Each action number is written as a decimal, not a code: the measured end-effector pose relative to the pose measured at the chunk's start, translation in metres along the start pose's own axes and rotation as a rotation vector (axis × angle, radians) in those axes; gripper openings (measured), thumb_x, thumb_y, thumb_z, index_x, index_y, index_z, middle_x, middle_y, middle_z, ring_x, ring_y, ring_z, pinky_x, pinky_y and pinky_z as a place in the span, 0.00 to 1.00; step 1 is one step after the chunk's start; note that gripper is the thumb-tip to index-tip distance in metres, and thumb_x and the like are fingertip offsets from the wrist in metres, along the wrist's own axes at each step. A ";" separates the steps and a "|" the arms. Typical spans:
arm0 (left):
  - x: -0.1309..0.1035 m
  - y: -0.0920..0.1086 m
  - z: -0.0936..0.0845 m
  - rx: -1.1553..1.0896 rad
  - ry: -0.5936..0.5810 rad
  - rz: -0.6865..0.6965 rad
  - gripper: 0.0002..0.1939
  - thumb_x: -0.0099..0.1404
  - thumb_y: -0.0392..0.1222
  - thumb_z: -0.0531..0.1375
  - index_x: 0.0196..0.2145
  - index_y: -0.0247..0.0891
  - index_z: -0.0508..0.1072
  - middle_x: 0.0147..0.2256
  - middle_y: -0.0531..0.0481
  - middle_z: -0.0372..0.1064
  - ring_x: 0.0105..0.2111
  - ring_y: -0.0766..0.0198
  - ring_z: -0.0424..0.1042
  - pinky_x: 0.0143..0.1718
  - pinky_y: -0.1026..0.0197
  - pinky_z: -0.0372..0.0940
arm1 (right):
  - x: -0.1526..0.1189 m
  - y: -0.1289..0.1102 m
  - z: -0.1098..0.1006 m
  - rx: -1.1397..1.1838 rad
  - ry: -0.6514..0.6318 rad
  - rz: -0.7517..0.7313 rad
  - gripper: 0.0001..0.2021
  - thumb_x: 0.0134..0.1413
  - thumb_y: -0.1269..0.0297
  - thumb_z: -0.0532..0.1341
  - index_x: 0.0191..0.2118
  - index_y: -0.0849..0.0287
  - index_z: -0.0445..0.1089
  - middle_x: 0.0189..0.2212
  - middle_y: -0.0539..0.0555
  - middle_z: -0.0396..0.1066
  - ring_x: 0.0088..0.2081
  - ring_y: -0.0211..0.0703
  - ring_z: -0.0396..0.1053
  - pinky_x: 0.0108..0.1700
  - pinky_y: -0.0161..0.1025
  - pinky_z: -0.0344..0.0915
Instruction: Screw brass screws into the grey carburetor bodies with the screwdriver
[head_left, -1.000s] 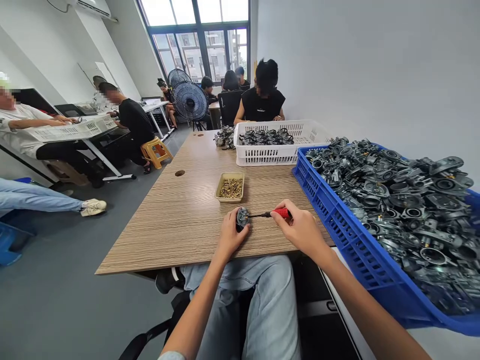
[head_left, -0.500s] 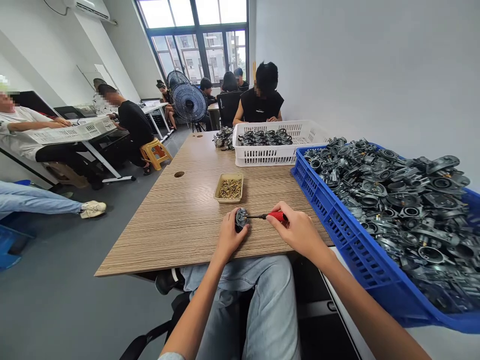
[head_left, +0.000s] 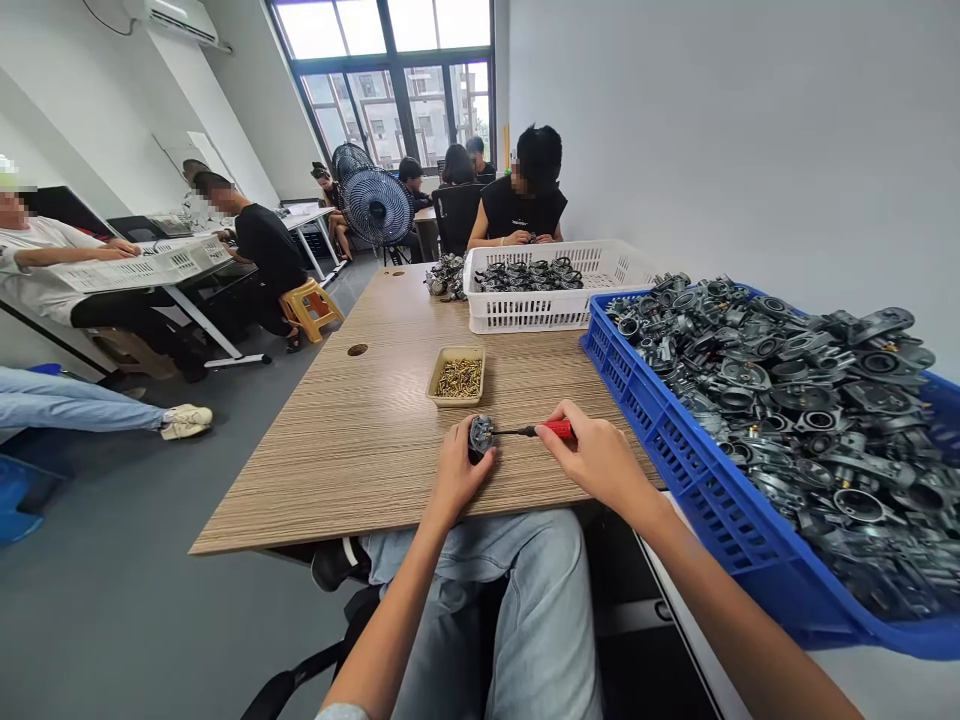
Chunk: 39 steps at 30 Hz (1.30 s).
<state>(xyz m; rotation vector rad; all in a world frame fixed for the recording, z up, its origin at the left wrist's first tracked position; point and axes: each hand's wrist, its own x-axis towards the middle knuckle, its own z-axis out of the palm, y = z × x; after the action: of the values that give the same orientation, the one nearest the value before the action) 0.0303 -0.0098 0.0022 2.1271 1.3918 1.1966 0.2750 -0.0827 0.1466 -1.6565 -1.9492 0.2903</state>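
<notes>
Just above the near part of the wood-grain table (head_left: 322, 470), my left hand (head_left: 459, 468) is closed around a small grey metal part (head_left: 481, 434), which looks like a carburetor body. My right hand (head_left: 596, 455) grips a screwdriver by its red handle (head_left: 558, 429). The dark shaft (head_left: 517, 432) points left, and its tip meets the right side of the metal part. Whether a screw sits at the tip is too small to tell. Beyond my hands stands a beige tray (head_left: 430, 392) holding many small brass-coloured pieces.
On the right, a blue crate (head_left: 679, 485) is heaped with grey metal parts. A white basket (head_left: 517, 318) with similar parts stands at the table's far side, beside a small pile (head_left: 446, 278). A co-worker (head_left: 523, 205) sits behind it. Fans (head_left: 377, 206) and other people are farther back.
My hands, the metal part and the screwdriver keep nearly the same pose. The co-worker across the table has raised both hands, now showing above the basket with a small dark thing.
</notes>
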 end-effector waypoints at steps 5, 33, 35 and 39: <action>-0.001 0.000 0.000 -0.005 -0.005 -0.003 0.31 0.70 0.45 0.65 0.67 0.43 0.64 0.60 0.40 0.70 0.62 0.46 0.69 0.66 0.41 0.64 | -0.001 -0.004 -0.003 0.001 -0.012 -0.020 0.10 0.73 0.50 0.58 0.44 0.50 0.69 0.30 0.48 0.79 0.33 0.50 0.77 0.34 0.39 0.53; 0.000 0.003 -0.002 -0.005 -0.020 -0.002 0.31 0.69 0.44 0.65 0.67 0.44 0.63 0.59 0.40 0.70 0.61 0.46 0.69 0.65 0.42 0.64 | -0.002 -0.004 -0.003 0.022 -0.042 -0.095 0.08 0.73 0.54 0.58 0.49 0.50 0.69 0.35 0.50 0.80 0.31 0.45 0.74 0.35 0.38 0.57; -0.001 0.002 -0.002 -0.004 -0.019 -0.003 0.31 0.69 0.44 0.65 0.67 0.44 0.63 0.59 0.40 0.70 0.61 0.46 0.69 0.65 0.42 0.64 | -0.003 -0.005 -0.003 0.015 -0.057 -0.105 0.07 0.73 0.56 0.58 0.50 0.50 0.69 0.37 0.50 0.81 0.31 0.45 0.74 0.36 0.39 0.57; -0.001 0.003 -0.002 -0.005 -0.014 -0.006 0.31 0.70 0.45 0.65 0.67 0.44 0.63 0.60 0.40 0.70 0.62 0.46 0.69 0.65 0.42 0.64 | -0.003 -0.006 -0.004 0.017 -0.068 -0.116 0.06 0.72 0.58 0.58 0.50 0.49 0.69 0.40 0.49 0.81 0.31 0.43 0.74 0.37 0.38 0.58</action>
<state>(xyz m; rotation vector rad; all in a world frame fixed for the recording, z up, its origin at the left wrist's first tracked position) 0.0304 -0.0126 0.0049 2.1232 1.3866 1.1790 0.2725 -0.0880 0.1523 -1.5343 -2.0782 0.3211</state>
